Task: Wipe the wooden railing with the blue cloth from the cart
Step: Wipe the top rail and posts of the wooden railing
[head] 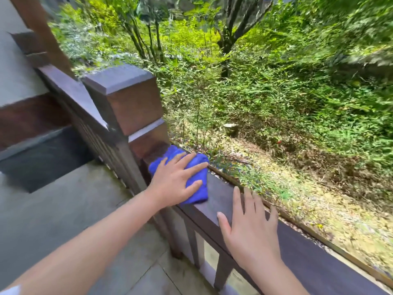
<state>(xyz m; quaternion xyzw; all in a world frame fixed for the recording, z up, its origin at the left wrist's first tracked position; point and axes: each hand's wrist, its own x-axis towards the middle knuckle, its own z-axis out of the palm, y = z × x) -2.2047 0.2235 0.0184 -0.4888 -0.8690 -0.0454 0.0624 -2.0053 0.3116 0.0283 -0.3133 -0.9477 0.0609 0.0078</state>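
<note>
A folded blue cloth (198,189) lies on the flat top of the dark wooden railing (304,252), close to a thick square corner post (131,103). My left hand (174,179) presses flat on the cloth with the fingers spread, pointing toward the outer edge. My right hand (251,228) rests flat on the bare rail top a little to the right of the cloth, fingers apart and holding nothing. The cart is not in view.
A second rail section (72,94) runs from the post toward the upper left. Vertical balusters (221,271) stand below the rail. A grey tiled floor (74,211) lies on my side. Beyond the railing a slope with shrubs, trees and a stump (230,129) drops away.
</note>
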